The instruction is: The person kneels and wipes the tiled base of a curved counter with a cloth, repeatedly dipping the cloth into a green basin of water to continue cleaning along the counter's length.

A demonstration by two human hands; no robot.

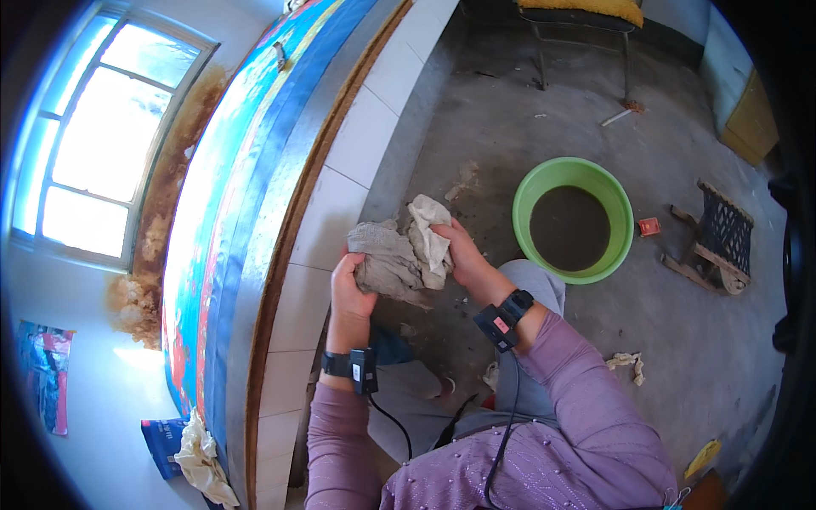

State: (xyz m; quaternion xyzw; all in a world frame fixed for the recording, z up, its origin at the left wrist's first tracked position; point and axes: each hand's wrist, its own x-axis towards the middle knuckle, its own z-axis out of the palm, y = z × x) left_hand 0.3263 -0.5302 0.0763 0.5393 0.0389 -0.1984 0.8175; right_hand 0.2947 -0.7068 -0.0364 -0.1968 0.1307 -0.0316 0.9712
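Note:
Between my two hands is a crumpled, greyish cloth rag (386, 261), held up in front of the white-tiled side of a raised platform. My left hand (352, 284) grips its grey left part, thumb on top. A paler bunched part, or a second cloth (430, 236), is gripped in my right hand (468, 255); I cannot tell whether the two are one piece. Right of my right hand a green plastic basin (621, 210) stands on the floor with dark, murky water (569, 228) in it.
The tiled platform (335, 204) with a brown edge and a colourful sheet cover (242, 140) runs along my left. A low stool with a woven seat (723, 233) and a small red box (649, 226) are right of the basin. A chair (583, 25) stands at the far end.

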